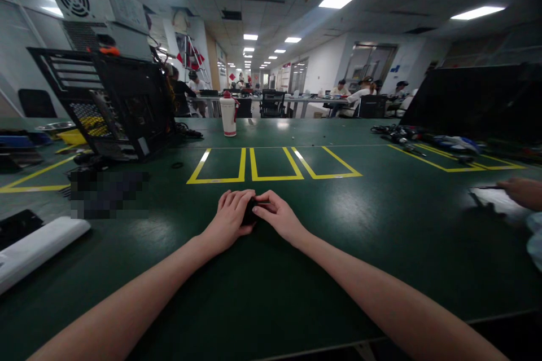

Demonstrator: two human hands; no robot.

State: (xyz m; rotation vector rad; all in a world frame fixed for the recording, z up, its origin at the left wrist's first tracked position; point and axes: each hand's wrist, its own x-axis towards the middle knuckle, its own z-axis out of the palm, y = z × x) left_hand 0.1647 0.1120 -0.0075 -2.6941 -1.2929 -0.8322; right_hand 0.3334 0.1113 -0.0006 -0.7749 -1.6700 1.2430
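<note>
My left hand (231,215) and my right hand (276,215) meet on the green table (271,271), a little nearer to me than the yellow taped boxes (273,164). Both hands have their fingers curled round a small black object (249,213) held between them. Most of that object is hidden by the fingers, so I cannot name it.
An open black computer case (114,102) stands at the back left, a white bottle (229,114) behind the taped boxes. A white flat piece (36,248) lies at the left edge. Tools and cables (427,141) lie at the right. Another person's hand (523,192) rests at the far right.
</note>
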